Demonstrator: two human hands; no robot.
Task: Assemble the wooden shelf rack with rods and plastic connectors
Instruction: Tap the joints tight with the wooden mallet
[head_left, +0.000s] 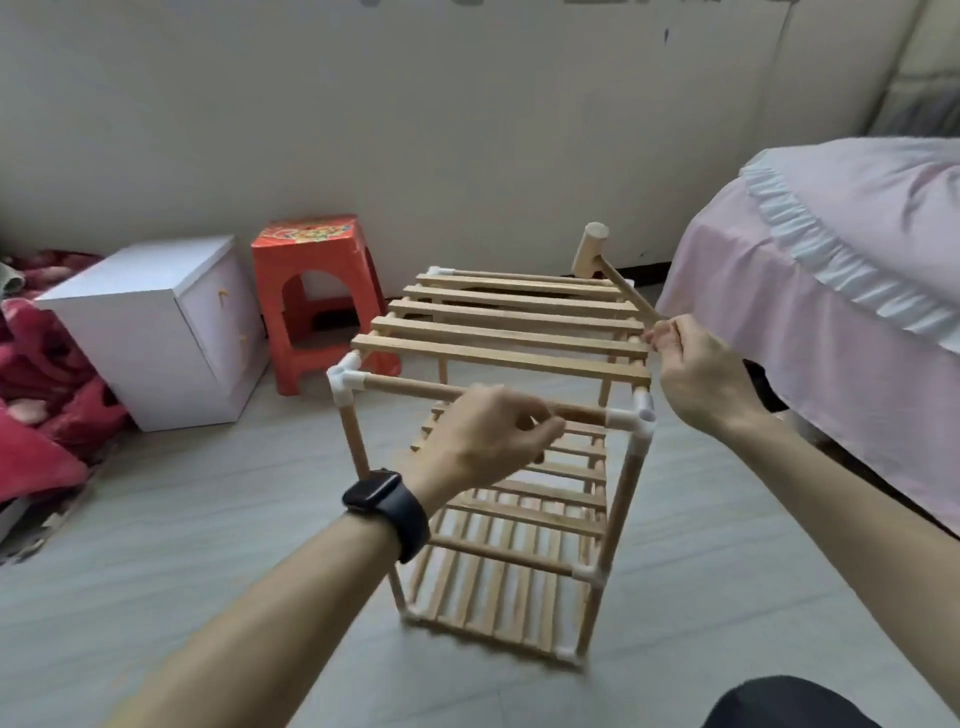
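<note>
A three-tier wooden shelf rack (498, 457) stands upright on the floor, its rods joined by white plastic connectors (347, 383). Wooden slats (498, 338) lie across the top tier. My left hand (488, 436), with a black watch on its wrist, grips the near top rod (410, 388) around its middle. My right hand (696, 374) holds the handle end of a small wooden mallet (589, 254), whose head hangs raised over the rack's far right corner. Another white connector (636, 415) sits at the near right top corner.
A red plastic stool (311, 296) and a white cabinet (156, 327) stand to the left by the wall. Red bedding (36, 395) lies at far left. A bed with a pink cover (831, 291) borders the right side. Grey floor surrounds the rack.
</note>
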